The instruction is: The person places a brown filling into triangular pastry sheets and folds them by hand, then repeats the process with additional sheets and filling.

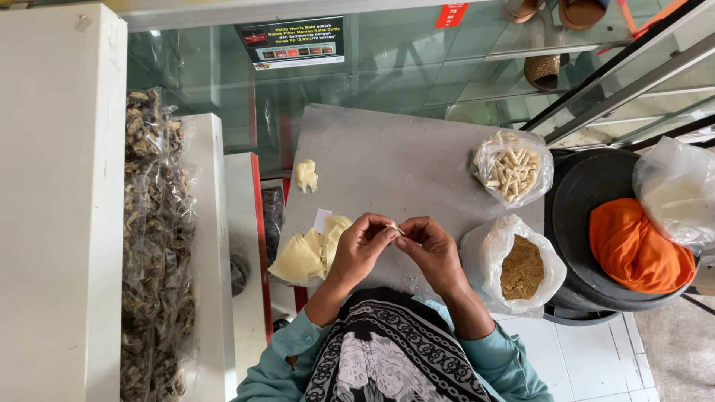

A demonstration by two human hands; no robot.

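Pale wrapper piece [395, 228] pinched between both hands.
Left hand [361, 249], right hand [430, 251] grip it over grey board [387, 164]; wrapper stack [309, 253] at left.

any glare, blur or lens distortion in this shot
Head view: even daylight with soft shadows; reflections wash over the glass counter; both hands and the small pale piece between them look sharp; straight edges bow toward the corners, a wide-lens effect.

Both forearms reach forward from teal sleeves and angle inward. The left hand [360, 248] and right hand [432, 251] meet at the fingertips (thumbs and forefingers pinched together), other fingers curled, wrists slightly bent, backs of hands facing up.
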